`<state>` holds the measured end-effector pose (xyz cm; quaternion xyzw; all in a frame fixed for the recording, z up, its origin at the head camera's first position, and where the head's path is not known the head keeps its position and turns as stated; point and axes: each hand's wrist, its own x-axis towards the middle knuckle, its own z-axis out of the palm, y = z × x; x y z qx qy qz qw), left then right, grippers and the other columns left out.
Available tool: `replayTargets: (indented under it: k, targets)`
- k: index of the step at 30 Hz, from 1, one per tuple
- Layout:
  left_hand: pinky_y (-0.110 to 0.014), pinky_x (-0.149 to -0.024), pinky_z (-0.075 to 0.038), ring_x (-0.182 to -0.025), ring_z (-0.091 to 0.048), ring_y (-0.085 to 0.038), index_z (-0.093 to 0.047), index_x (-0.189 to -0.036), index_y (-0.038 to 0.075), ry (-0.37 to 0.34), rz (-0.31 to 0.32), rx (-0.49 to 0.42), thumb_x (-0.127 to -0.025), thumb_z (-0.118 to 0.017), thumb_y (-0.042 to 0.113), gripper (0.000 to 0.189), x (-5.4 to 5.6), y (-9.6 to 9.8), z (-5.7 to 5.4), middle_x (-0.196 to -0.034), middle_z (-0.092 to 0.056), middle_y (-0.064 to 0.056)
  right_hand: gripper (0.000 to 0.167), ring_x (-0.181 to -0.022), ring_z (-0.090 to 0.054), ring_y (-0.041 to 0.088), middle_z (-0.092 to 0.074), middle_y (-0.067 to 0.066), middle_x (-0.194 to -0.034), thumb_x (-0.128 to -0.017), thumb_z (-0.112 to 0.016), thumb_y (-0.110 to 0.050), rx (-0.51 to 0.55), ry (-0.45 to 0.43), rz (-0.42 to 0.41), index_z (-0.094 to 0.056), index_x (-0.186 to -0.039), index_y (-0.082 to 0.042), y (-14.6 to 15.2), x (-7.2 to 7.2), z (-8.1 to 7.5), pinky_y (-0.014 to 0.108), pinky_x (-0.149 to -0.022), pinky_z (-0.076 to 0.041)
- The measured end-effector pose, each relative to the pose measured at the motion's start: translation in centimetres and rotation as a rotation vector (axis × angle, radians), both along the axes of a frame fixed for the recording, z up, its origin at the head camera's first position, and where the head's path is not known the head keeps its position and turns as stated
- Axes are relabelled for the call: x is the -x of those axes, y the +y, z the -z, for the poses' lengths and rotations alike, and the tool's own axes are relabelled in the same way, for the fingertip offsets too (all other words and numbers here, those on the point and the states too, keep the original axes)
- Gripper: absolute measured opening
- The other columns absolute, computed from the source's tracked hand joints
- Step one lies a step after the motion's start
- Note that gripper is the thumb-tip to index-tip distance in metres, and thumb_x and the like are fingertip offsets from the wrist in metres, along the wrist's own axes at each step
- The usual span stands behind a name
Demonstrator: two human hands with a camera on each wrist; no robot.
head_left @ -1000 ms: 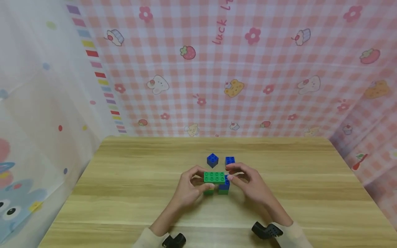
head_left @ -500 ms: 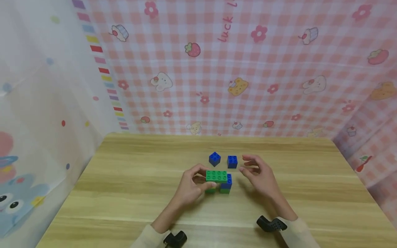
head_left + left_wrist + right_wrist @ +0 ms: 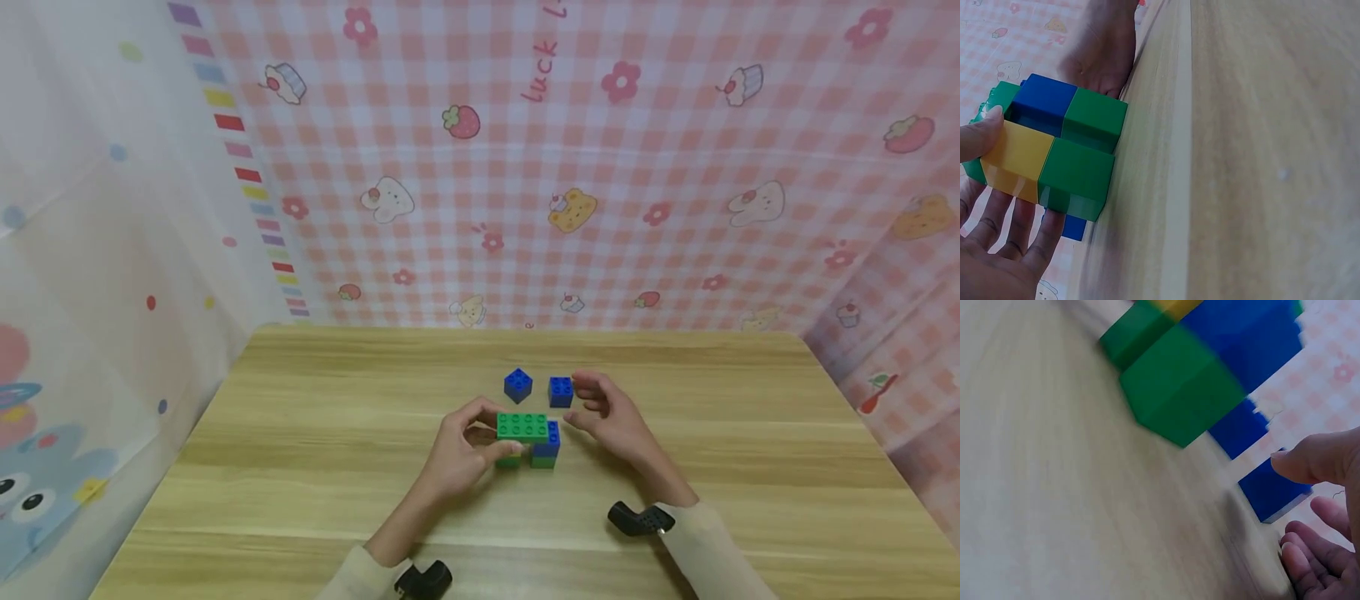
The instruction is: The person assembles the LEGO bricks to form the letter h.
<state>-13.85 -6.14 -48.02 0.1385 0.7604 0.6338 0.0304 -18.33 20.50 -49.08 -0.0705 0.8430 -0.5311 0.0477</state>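
Observation:
My left hand point(image 3: 459, 450) grips a small toy-brick structure, its thumb across the near side and its fingers on the other. A long green brick point(image 3: 522, 427) bridges the top. Below it, the left wrist view shows a yellow brick point(image 3: 1016, 159) over a green brick point(image 3: 1075, 175), beside a blue brick point(image 3: 1044, 100) over another green brick point(image 3: 1094, 119). Right of the structure, my right hand point(image 3: 611, 421) holds nothing, with thumb and fingers apart. Its fingertips are close beside a loose square blue brick point(image 3: 561, 392), also seen in the right wrist view.
A second loose blue brick point(image 3: 517, 386) stands turned cornerwise behind the structure. All sit on a wood-grain table point(image 3: 337, 400), with a pink checked cloth point(image 3: 450, 167) hanging at its back edge. Each wrist carries a black camera mount point(image 3: 641, 518).
My right hand has drawn away from the structure to the right, then come back slightly left to the loose blue brick. My left hand keeps its grip on the structure.

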Motion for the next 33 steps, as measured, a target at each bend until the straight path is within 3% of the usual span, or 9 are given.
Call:
replayTargets:
  k: [8, 16, 24, 33]
  targets:
    - [-0.034, -0.092, -0.058, -0.097, -0.066, -0.019, -0.07, -0.106, 0.016, -0.004, 0.002, -0.021, -0.08, -0.088, 0.01, 0.033, -0.1, -0.2, -0.1, -0.102, -0.069, -0.007, 0.067, -0.137, -0.05, 0.035, -0.053, 0.014, -0.149, -0.091, -0.077, -0.019, -0.01, -0.056, -0.02, -0.046, -0.15, -0.015, -0.8, 1.1, 0.2, 0.053, -0.118, -0.04]
    - [-0.034, -0.093, -0.058, -0.098, -0.066, -0.019, -0.07, -0.107, 0.015, 0.002, 0.014, -0.02, -0.08, -0.088, 0.011, 0.033, -0.1, -0.3, -0.1, -0.103, -0.07, -0.007, 0.058, -0.134, -0.052, 0.034, -0.055, 0.012, -0.147, -0.093, -0.075, -0.024, -0.051, -0.025, -0.062, -0.052, -0.147, -0.02, -1.2, 1.8, 0.1, 0.053, -0.117, -0.041]
    - [-0.039, -0.093, -0.058, -0.099, -0.064, -0.019, -0.07, -0.107, 0.019, 0.0, 0.011, -0.007, -0.08, -0.089, 0.015, 0.033, -0.2, -0.4, 0.0, -0.102, -0.07, -0.005, 0.044, -0.126, -0.063, 0.031, -0.067, 0.009, -0.132, -0.095, -0.074, -0.027, -0.051, -0.041, -0.023, -0.062, -0.137, -0.022, -1.5, 1.5, 0.3, 0.054, -0.113, -0.045]
    - [-0.036, -0.093, -0.058, -0.099, -0.064, -0.02, -0.07, -0.107, 0.017, 0.01, 0.014, -0.003, -0.081, -0.088, 0.014, 0.032, 0.1, -0.1, -0.1, -0.103, -0.07, -0.007, 0.041, -0.125, -0.064, 0.03, -0.069, 0.009, -0.129, -0.095, -0.075, -0.026, -0.061, -0.043, 0.022, -0.064, -0.134, -0.022, -1.5, 1.4, 0.5, 0.054, -0.114, -0.043]
